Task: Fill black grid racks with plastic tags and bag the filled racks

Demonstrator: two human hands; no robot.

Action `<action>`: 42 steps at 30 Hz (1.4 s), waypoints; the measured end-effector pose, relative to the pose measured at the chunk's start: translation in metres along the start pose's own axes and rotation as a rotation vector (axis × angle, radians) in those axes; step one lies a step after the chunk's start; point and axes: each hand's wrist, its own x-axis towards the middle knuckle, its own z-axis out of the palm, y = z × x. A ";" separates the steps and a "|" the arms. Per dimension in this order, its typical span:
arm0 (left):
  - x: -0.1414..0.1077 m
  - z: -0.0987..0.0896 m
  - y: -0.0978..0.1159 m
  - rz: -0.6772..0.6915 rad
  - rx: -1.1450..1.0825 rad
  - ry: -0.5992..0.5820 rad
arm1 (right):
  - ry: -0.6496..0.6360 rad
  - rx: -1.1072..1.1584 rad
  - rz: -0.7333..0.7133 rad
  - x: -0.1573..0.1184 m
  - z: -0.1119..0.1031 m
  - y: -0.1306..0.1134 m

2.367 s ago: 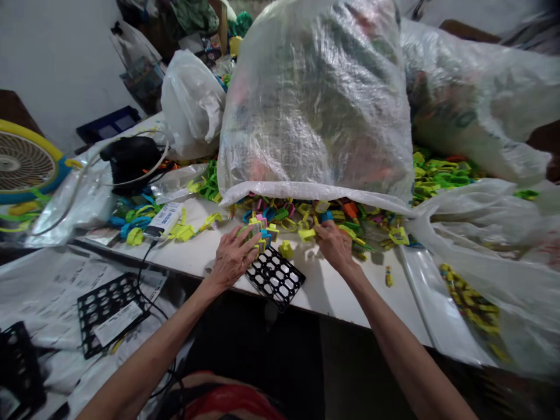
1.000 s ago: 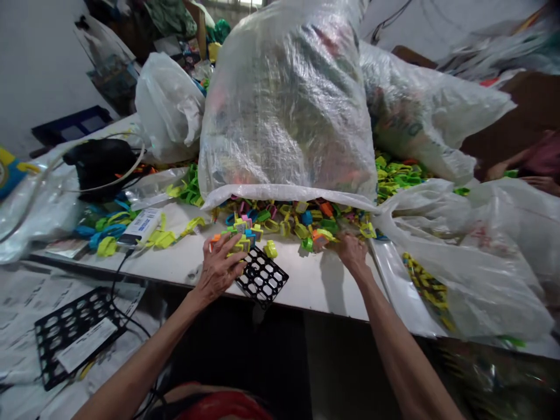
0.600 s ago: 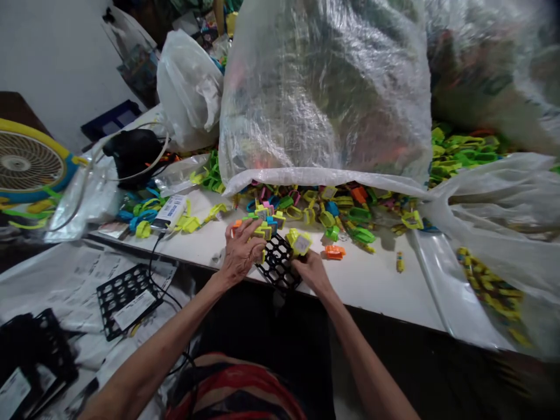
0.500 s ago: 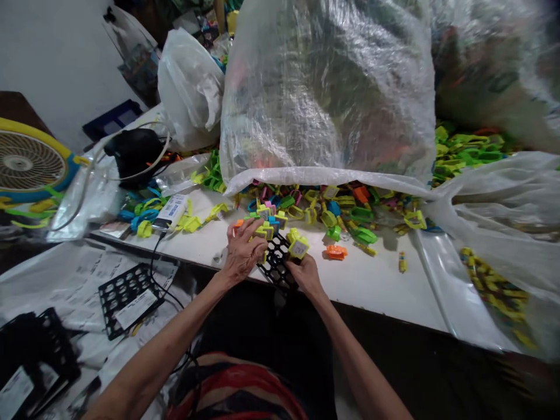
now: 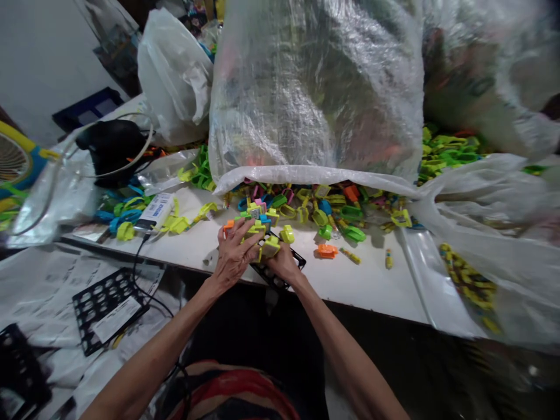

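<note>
- Over the black tray [image 5: 272, 279], my right hand [image 5: 283, 262] closes on a lime-yellow toy [image 5: 271, 246], blocky with a squarish face.
- At the tray's left, my left hand [image 5: 235, 255] lies half-curled across a bunch of bright toys [image 5: 258, 221]; whether it grips, I cannot tell.
- My right fingertips are hidden, and so is much of the tray.

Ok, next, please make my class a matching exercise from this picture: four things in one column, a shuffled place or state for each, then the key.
1. Fan
2. Right hand
3. White box
4. Big sack

A. Over a black tray
B. Colourful pieces show along its lower edge
C. Cut off by the left picture edge
D. Joined to a black cable

Pairs: 1-C, 2-A, 3-D, 4-B
</note>
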 end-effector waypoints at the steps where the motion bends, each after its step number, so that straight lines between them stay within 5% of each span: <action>1: 0.001 0.001 0.000 0.019 0.011 0.017 | 0.013 -0.103 -0.027 0.000 0.003 -0.005; 6: 0.008 0.005 -0.001 0.040 0.046 0.064 | -0.027 -0.344 -0.032 -0.006 -0.005 -0.019; 9: 0.010 -0.001 -0.002 0.048 0.050 0.084 | 0.155 -0.335 -0.024 -0.026 -0.059 0.001; 12: 0.010 -0.011 0.008 0.060 0.097 0.118 | 0.434 -0.616 0.229 -0.053 -0.128 0.032; 16: 0.011 0.008 0.053 0.129 0.025 0.125 | 0.284 -0.878 0.413 -0.068 -0.170 0.062; 19: 0.020 0.056 0.094 0.192 -0.225 -0.125 | 0.422 -0.610 0.421 -0.069 -0.166 0.069; 22: 0.040 0.108 0.117 -0.109 -0.423 -0.355 | 0.608 0.027 0.409 -0.072 -0.156 0.068; 26: 0.059 0.136 0.120 -0.165 -0.509 -0.413 | 0.649 0.574 0.282 -0.081 -0.148 0.056; 33: 0.038 0.094 0.108 -0.185 -0.709 -0.403 | 0.461 0.636 0.246 -0.091 -0.122 0.034; 37: 0.025 0.065 0.102 -0.409 -0.885 -0.476 | 0.395 0.768 0.264 -0.095 -0.106 0.021; 42: 0.017 0.041 0.099 -0.436 -1.046 -0.647 | 0.228 0.739 0.207 -0.096 -0.108 0.002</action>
